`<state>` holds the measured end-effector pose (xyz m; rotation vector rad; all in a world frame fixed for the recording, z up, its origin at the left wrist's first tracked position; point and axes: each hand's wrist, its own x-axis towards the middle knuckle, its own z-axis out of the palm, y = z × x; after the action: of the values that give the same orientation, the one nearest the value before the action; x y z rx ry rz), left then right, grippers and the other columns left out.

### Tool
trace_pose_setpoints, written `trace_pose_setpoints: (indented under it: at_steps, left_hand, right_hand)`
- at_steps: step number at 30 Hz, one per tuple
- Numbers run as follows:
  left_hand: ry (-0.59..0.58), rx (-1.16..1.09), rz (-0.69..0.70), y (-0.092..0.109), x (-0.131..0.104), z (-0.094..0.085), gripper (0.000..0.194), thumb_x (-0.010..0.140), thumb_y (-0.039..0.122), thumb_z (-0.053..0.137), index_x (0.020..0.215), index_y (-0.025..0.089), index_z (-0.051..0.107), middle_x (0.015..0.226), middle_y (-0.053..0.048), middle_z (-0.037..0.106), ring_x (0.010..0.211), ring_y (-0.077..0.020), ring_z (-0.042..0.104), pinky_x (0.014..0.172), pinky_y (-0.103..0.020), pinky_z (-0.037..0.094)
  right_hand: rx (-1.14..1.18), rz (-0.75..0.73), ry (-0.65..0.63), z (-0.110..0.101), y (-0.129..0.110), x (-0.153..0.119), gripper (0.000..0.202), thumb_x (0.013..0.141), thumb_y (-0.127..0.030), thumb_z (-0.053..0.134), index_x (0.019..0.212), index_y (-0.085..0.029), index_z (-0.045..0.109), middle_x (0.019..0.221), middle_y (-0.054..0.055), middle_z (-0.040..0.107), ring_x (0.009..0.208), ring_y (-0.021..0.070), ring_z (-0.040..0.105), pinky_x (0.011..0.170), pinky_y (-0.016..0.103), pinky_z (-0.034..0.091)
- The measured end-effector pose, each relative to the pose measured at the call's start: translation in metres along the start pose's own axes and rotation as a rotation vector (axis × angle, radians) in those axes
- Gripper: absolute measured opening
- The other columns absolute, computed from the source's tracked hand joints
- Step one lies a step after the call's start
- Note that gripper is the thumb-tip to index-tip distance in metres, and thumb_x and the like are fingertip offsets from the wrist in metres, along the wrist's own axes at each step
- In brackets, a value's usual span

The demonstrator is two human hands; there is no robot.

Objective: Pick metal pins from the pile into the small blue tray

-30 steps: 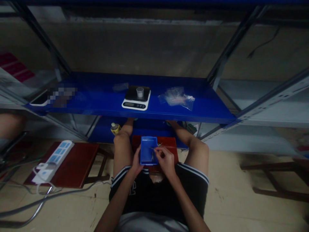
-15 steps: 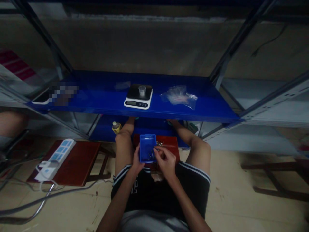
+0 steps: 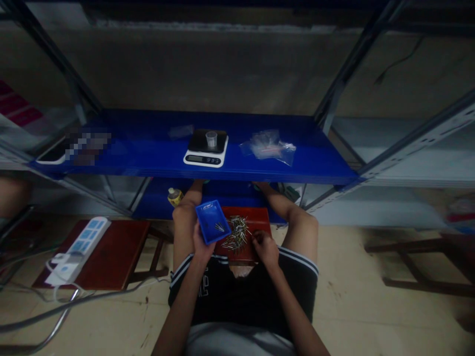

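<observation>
Off to my far left a white power strip (image 3: pixel 79 243) lies on a low red-brown stool (image 3: pixel 107 257), its cables trailing over the floor. Above it, the blue shelf (image 3: pixel 148 153) carries a small scale (image 3: pixel 205 148) with a clear cup (image 3: pixel 211 139) standing on it, and further right a loose heap of clear plastic bags (image 3: pixel 267 146). A small yellow-labelled bottle (image 3: pixel 174 196) stands under the shelf beside my left knee.

My left hand (image 3: pixel 202 244) is clamped on the near edge of the blue tray (image 3: pixel 213 221). A second ago I held it level over my lap – now I have swung it left and tilted it, and only a few thin metal pins lie inside, near its lower corner. With the tray out of the way, the heap of pins (image 3: pixel 236 233) shows on the red bench (image 3: pixel 250 227) between my knees, just right of the tray and touching its edge as far as I can tell.

My right hand (image 3: pixel 265 247), which was pinching at something over the tray a moment back, has dropped to the bench on the right side of the heap – fingers curled down by the pins. Whether they have closed on any, I cannot tell; the light is dim and the pins are fine. I judge I am picking pins from the heap and collecting them in the tray, with most still on the bench.
</observation>
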<state>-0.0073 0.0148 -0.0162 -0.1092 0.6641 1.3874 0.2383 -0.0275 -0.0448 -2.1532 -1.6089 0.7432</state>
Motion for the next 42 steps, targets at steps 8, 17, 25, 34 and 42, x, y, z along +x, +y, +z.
trace_pose_setpoints:
  at_steps: [8,17,25,34,42]
  left_hand:
    - [-0.007,0.038,0.029,0.0,-0.001,0.0,0.049,0.086,0.047,0.069,0.13,0.023,0.068,0.125,-0.009,0.075,0.122,-0.0335,0.068,0.108,-0.056,0.052]
    - [0.026,0.061,0.014,-0.002,0.001,0.0,0.042,0.088,0.044,0.069,0.123,0.022,0.07,0.114,-0.007,0.078,0.11,-0.0309,0.073,0.102,-0.051,0.057]
    - [0.105,0.123,0.076,-0.01,0.005,-0.005,0.024,0.088,0.035,0.071,0.106,0.019,0.073,0.087,0.001,0.078,0.078,-0.019,0.074,0.09,-0.037,0.06]
    - [0.027,0.176,-0.058,-0.019,-0.002,-0.001,0.034,0.088,0.038,0.07,0.112,0.015,0.073,0.096,-0.006,0.08,0.087,-0.0233,0.076,0.093,-0.038,0.059]
    - [-0.045,-0.024,-0.015,0.0,0.001,-0.003,0.05,0.091,0.048,0.064,0.135,0.023,0.065,0.124,-0.009,0.075,0.119,-0.034,0.069,0.106,-0.059,0.052]
  right_hand:
    - [-0.038,-0.044,-0.008,0.008,-0.005,0.013,0.012,0.095,-0.021,0.057,0.102,-0.023,0.067,0.104,0.003,0.073,0.095,0.0176,0.07,0.075,0.024,0.043]
    - [-0.231,-0.061,-0.08,-0.001,0.001,0.002,0.017,0.1,-0.019,0.05,0.111,-0.017,0.063,0.113,0.012,0.072,0.098,0.0205,0.07,0.078,0.027,0.044]
    - [0.198,-0.162,0.091,-0.01,-0.014,0.002,0.013,0.097,-0.02,0.05,0.099,-0.018,0.062,0.097,0.008,0.072,0.088,0.0197,0.069,0.082,0.028,0.048]
    - [0.411,-0.549,0.153,-0.029,-0.094,-0.017,0.029,0.103,-0.037,0.05,0.116,-0.023,0.072,0.106,0.007,0.075,0.093,0.0183,0.07,0.086,0.028,0.052]
    - [0.194,-0.139,0.052,-0.006,-0.01,-0.007,0.025,0.096,-0.039,0.055,0.102,-0.02,0.071,0.083,0.004,0.075,0.077,0.0202,0.071,0.07,0.027,0.048]
